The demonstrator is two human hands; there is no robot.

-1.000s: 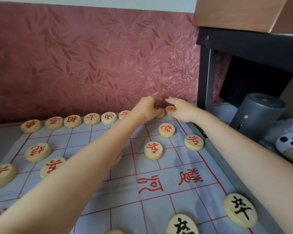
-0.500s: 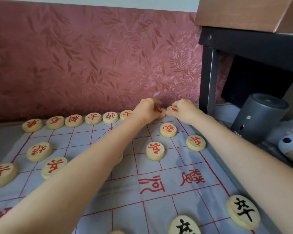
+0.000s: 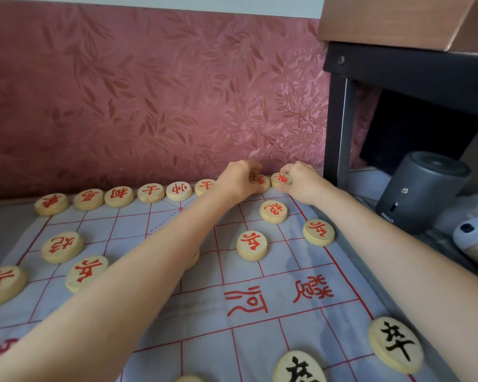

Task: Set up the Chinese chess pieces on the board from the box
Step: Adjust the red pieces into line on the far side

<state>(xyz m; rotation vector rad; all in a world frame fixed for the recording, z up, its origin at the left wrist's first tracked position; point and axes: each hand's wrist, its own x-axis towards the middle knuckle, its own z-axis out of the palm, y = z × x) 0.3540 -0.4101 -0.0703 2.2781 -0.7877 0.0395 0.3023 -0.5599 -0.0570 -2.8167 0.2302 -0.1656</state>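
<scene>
A pale cloth chess board (image 3: 260, 274) with red lines lies before me. Round wooden pieces with red characters line its far row. My left hand (image 3: 239, 180) reaches to the far right part of that row, its curled fingers gripping a red horse piece (image 3: 260, 181). My right hand (image 3: 301, 183) pinches the red chariot piece (image 3: 281, 180) at the far right corner. The two pieces sit side by side on the board. More red pieces stand in the nearer rows, and two black-lettered pieces (image 3: 395, 344) lie near the front right. No box is in view.
A dark red patterned wall (image 3: 149, 106) rises right behind the far row. At the right stands a black table leg (image 3: 337, 128), a dark grey cylinder (image 3: 422, 188) and a white phone-like object (image 3: 475, 238). The board's right edge runs close to them.
Both hands have closed down on the two far right pieces, and the horse and chariot now lie flat with their faces showing. The view has shifted slightly.
</scene>
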